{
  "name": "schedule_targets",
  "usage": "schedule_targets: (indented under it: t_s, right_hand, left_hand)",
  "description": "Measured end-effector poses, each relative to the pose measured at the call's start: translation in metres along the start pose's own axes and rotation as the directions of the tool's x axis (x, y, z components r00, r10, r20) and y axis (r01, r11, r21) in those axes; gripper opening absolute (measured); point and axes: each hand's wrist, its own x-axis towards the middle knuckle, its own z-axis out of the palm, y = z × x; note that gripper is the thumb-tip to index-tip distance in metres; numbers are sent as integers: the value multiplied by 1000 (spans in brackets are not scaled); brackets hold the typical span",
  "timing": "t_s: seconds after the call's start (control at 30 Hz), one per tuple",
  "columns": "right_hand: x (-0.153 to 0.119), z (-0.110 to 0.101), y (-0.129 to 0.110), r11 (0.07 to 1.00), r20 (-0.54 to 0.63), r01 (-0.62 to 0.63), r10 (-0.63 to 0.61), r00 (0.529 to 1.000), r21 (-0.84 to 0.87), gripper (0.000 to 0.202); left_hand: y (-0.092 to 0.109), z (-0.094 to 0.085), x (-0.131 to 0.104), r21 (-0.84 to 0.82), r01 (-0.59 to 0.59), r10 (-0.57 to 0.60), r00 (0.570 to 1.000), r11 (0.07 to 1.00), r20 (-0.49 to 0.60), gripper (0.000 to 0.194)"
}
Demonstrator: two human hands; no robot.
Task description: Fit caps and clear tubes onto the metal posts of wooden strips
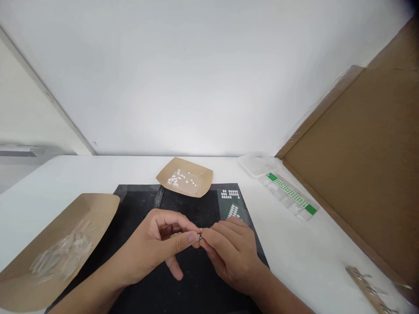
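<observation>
Over the black mat (186, 290), my left hand (160, 246) and my right hand (231, 248) meet fingertip to fingertip. Between them is a tiny metallic piece (198, 237), pinched by my left thumb and index finger and touched by my right fingertips. Its exact shape is too small to tell. The right hand's fingers are curled, and what they grip is mostly hidden. Just past my right hand, a dark sheet (225, 205) with rows of small white oval stickers lies on the mat.
A brown paper tray (203, 174) of small white pieces is behind my hands. Another tray (104, 205) at left holds clear plastic pieces. At right are a clear compartment case (284, 198) with a green strip, a wooden strip with metal parts (369, 290) and a cardboard wall (366, 144).
</observation>
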Motion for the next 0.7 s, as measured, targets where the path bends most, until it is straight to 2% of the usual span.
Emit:
schedule_targets:
  t_s: [0.27,0.4,0.5,0.7]
  right_hand:
    - [-1,1,-1,999,-31,-3,4,1000,40,20]
    - [-1,1,0,999,-28,-8,9,1000,44,20]
    - [-2,1,2,999,-14,-14,15,1000,41,22]
    - [-3,3,3,999,2,-26,26,1000,36,21]
  left_hand:
    - [1,-2,0,-57,8,-4,998,998,66,24]
    - [2,-2,1,-33,10,-7,998,999,70,25]
    - [4,1,1,14,10,-11,999,1000,43,28]
    - [7,8,-2,132,8,2,997,991,-78,35]
